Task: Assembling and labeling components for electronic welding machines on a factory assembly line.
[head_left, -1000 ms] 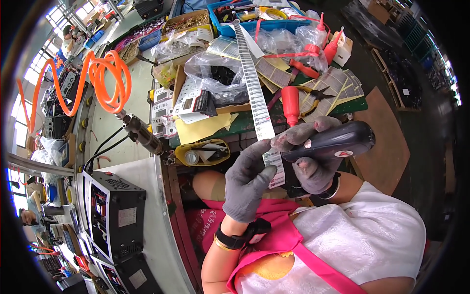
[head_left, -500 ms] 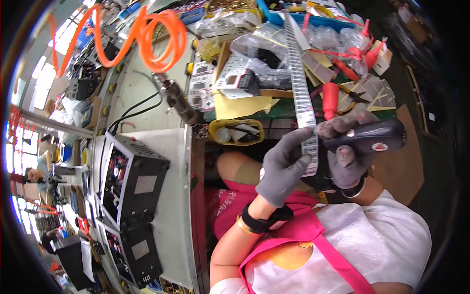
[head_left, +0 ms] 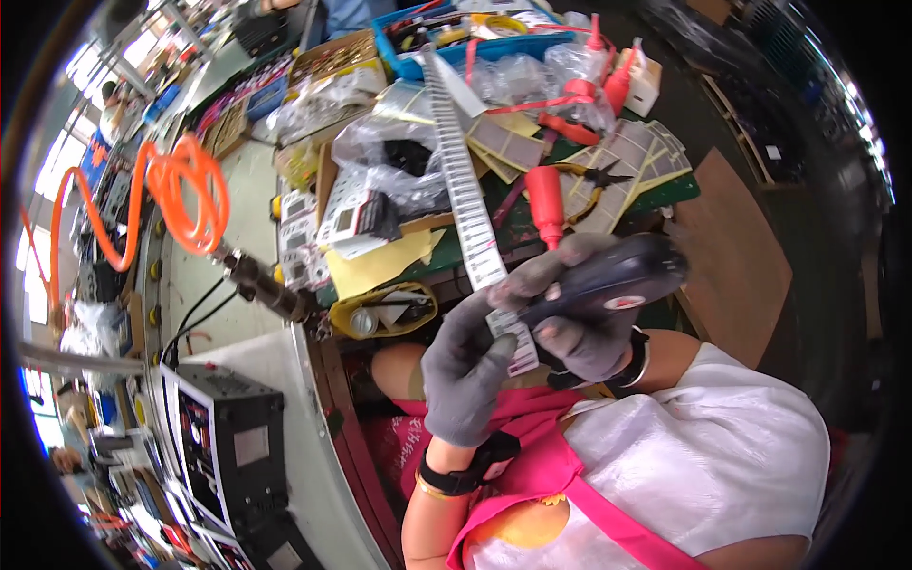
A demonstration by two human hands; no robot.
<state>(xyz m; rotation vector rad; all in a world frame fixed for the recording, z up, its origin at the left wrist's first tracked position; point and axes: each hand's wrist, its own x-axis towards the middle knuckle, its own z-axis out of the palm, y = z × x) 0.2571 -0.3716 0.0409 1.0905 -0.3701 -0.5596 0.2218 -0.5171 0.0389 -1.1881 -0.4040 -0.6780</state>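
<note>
Grey fabric glove, left hand point(head_left: 464, 375): grip closed, thumb and fingers pinching the label strip point(head_left: 463, 195) near its lower end. Grey fabric glove, dark-smudged, right hand point(head_left: 591, 350): grip wrapped around a black handheld device point(head_left: 622, 271) bearing a small red-and-white mark. Label strip, long, white, printed with dark bars: runs slantwise from the blue tray point(head_left: 388, 59) down to the left hand, its lower end showing just past the thumb; whether the right fingers touch it as well, cannot tell.

Green tabletop point(head_left: 676, 194), beyond the hands: one red squeeze bottle point(head_left: 543, 198), nozzle toward the right hand; one pair of pliers point(head_left: 598, 180), lying beside it; label sheets point(head_left: 641, 150), overlapping, partly under the pliers; one clear plastic bag point(head_left: 361, 147), crumpled; the blue tray at the far side, full of mixed items.

Yellow container point(head_left: 380, 332), open, near the left hand, small items inside.

Left side: one orange coiled hose point(head_left: 193, 204) with a metal fitting point(head_left: 268, 288); one black machine casing point(head_left: 249, 399), open-sided, on a grey tabletop point(head_left: 309, 418).

Pink apron point(head_left: 617, 518), over a white garment point(head_left: 703, 446).
</note>
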